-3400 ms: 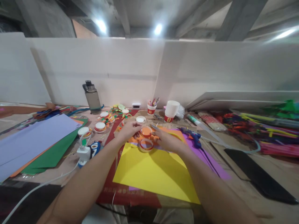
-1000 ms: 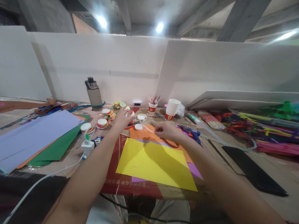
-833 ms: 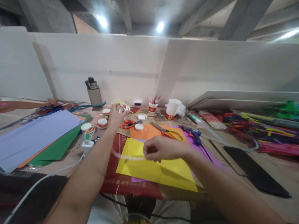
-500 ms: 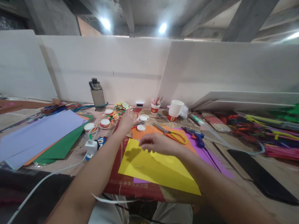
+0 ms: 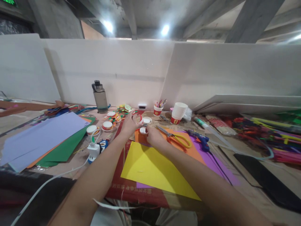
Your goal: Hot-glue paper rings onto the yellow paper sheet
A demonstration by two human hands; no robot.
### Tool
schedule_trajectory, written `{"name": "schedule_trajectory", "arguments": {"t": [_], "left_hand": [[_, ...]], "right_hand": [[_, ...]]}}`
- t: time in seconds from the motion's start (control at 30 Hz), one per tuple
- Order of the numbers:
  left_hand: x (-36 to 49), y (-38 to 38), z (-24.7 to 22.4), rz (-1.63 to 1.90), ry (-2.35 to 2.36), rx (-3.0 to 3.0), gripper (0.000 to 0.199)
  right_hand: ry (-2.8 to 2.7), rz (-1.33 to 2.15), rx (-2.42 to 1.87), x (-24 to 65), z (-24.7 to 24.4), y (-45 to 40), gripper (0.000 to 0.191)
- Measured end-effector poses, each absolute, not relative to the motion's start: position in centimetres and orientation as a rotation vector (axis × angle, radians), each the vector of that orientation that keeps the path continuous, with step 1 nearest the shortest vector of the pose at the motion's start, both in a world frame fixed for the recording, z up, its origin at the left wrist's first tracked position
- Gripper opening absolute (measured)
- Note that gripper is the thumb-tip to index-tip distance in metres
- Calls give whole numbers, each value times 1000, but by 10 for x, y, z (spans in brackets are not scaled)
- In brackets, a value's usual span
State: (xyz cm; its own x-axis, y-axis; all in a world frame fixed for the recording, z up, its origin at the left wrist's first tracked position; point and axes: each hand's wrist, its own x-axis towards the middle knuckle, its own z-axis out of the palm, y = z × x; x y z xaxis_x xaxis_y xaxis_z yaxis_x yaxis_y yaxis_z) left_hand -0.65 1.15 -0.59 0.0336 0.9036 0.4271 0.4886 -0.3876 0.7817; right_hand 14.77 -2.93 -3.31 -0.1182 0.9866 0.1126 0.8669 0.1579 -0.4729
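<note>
My left hand (image 5: 129, 126) is curled around a red-and-white ring (image 5: 141, 119) at the far side of the work area. Close by, my right hand (image 5: 154, 137) has its fingers drawn together at the right edge of a small white round piece (image 5: 143, 131). Whatever lies in those fingertips is hidden. A slim grey piece shows between the two hands, too small to name. Behind them rests another white round piece (image 5: 147, 120). Yellow paper (image 5: 155, 169) lies under my right forearm, and yellow-handled scissors (image 5: 180, 140) are on orange paper to the right.
Purple and green sheets (image 5: 47, 131) lie left, near a white plug adapter (image 5: 94, 150). A bottle (image 5: 100, 99), a cup of pencils (image 5: 158, 110) and stacked paper cups (image 5: 179, 111) stand at the back. A blue glue gun (image 5: 201, 141) and black slab (image 5: 265, 180) are right.
My right hand has moved forward from above the yellow paper to the white round piece, its fingers drawing in. My left hand stays at the ring. The view has shifted slightly.
</note>
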Motion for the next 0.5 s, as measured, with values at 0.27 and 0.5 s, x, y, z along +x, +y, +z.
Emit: {"name": "schedule_trajectory", "arguments": {"t": [0.27,0.5], "left_hand": [[-12,26,-18,1430,1171,1566,82],[-3,19,-15,1330,824,1383,82]], "right_hand": [[-2053,780,-1578,185,-26,-23,10],[-1773,1287,-1213,195,-19,-39,16]]}}
